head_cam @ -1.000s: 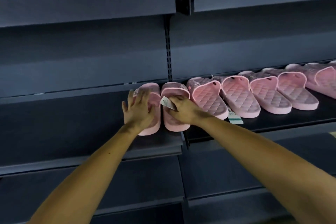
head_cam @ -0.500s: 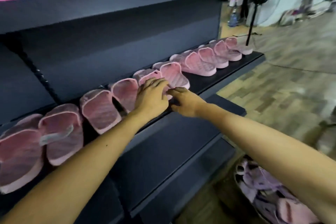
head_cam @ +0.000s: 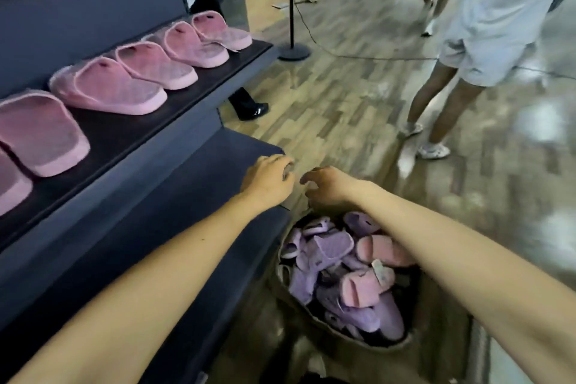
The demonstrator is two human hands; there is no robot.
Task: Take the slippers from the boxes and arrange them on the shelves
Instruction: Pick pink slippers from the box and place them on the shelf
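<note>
Head – dark shelf, wood floor

Head view looks steeply down, close over shelf and floor.

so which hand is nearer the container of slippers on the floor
Right. The right hand hovers just above the container's far rim; the left hand is beside it, over the lower shelf's corner.
</note>
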